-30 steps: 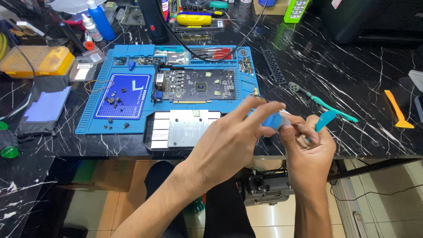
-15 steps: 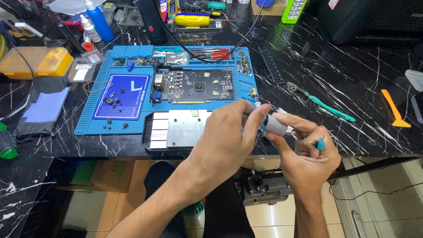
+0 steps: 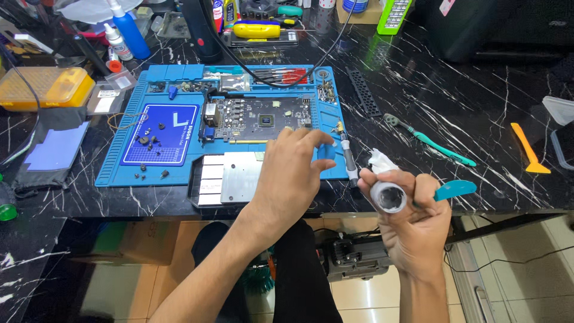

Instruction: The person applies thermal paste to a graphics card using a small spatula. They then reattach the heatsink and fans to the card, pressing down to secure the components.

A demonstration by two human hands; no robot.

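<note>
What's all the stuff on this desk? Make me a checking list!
Surface: black marble-look table with a blue work mat.
Job's things: small open jar, white wipe and teal spatula in the right hand; circuit board and metal plate on the mat.
Clutter: loose screws, toothbrush, orange pry tool, yellow box, blue bottle.
Grips: left hand above the mat, pinching something small and blue.
Cables: black cable crosses the mat.
Surroundings: tiled floor.

— Where's the camera looking from?
— From the worker's head, tilted down and forward over the black marble surface (image 3: pixel 466 96), close enough that both forearms fill the lower frame.
— Any second view?
— No, only this one; the floor shows beneath the near edge.
</note>
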